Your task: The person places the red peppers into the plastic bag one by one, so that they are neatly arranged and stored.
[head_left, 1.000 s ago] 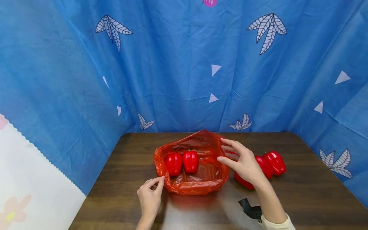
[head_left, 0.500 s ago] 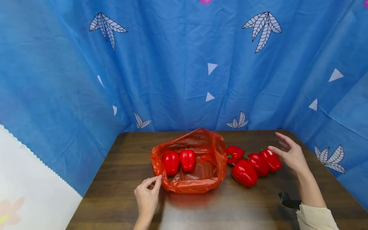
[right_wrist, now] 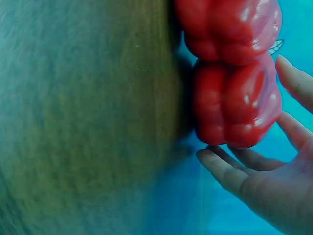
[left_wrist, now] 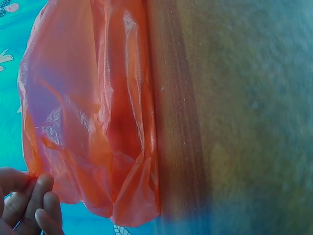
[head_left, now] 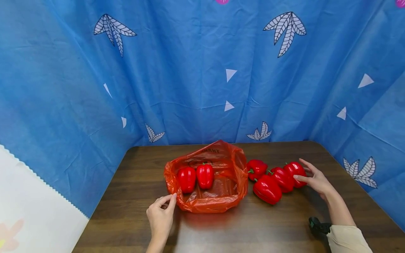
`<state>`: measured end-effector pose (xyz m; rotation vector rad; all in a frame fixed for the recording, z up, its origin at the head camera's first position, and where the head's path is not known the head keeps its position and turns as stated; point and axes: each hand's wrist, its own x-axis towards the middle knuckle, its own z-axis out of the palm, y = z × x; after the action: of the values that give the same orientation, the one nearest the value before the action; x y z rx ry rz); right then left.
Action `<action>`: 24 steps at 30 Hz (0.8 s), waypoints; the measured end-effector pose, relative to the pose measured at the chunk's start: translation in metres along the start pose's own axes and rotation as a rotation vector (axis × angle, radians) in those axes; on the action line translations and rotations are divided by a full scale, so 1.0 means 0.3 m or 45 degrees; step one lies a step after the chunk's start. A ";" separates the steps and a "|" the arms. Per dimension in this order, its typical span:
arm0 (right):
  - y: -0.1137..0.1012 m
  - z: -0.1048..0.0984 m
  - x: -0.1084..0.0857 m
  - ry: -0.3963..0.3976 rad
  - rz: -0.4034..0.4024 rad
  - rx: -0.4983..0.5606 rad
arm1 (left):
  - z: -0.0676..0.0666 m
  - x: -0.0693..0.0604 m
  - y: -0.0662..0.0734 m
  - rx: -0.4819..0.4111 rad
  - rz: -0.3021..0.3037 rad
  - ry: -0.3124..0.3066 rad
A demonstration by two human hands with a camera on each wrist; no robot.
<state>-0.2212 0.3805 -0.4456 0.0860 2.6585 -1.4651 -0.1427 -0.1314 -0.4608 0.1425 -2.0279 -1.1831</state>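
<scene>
A red plastic bag [head_left: 212, 206] stands on the table with its mouth spread wide, and two red bell peppers [head_left: 186, 180] lie inside it. My left hand [head_left: 160, 214] pinches the bag's near left rim between thumb and fingertips; the left wrist view shows those fingers [left_wrist: 41, 188] on the thin film. To the right of the bag several more red bell peppers [head_left: 267, 189] lie in a cluster. My right hand [head_left: 316, 179] is at the rightmost pepper [head_left: 295, 174], thumb on the near side and fingers spread around its end. In the right wrist view the fingers [right_wrist: 230, 176] are close to that pepper, not clearly gripping it.
The brown wooden table [head_left: 133, 196] reaches back to a blue patterned curtain [head_left: 196, 70]. A white cloth with a zigzag edge [head_left: 31, 203] hangs at the left. A dark strap piece [head_left: 319, 225] is on the right wrist.
My right hand has left the bag's right rim, swung right past the peppers, then lowered onto the rightmost one. My left hand keeps its pinch on the bag.
</scene>
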 end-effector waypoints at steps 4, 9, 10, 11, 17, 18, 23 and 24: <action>0.017 0.002 0.004 -0.040 0.024 0.029 | 0.001 0.001 -0.001 0.003 -0.003 -0.006; 0.036 0.003 0.011 -0.037 0.030 0.022 | 0.002 0.002 -0.003 0.001 -0.013 -0.015; 0.038 0.003 0.012 -0.034 0.030 0.021 | 0.003 0.002 -0.003 0.001 -0.014 -0.015; 0.039 0.004 0.012 -0.031 0.029 0.020 | 0.003 0.001 -0.003 0.002 -0.015 -0.015; 0.037 0.007 0.007 0.010 0.024 0.005 | 0.001 -0.003 0.000 0.001 -0.020 -0.013; 0.036 0.008 0.005 0.018 0.024 0.002 | 0.001 -0.003 0.001 -0.002 -0.022 -0.012; 0.026 0.014 0.003 0.067 0.029 -0.038 | -0.001 -0.003 0.002 -0.012 -0.035 -0.011; 0.023 0.015 0.002 0.084 0.035 -0.045 | -0.001 -0.003 0.002 -0.012 -0.037 -0.012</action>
<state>-0.2209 0.3804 -0.4538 0.1703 2.7224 -1.4305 -0.1417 -0.1310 -0.4607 0.1627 -2.0346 -1.2137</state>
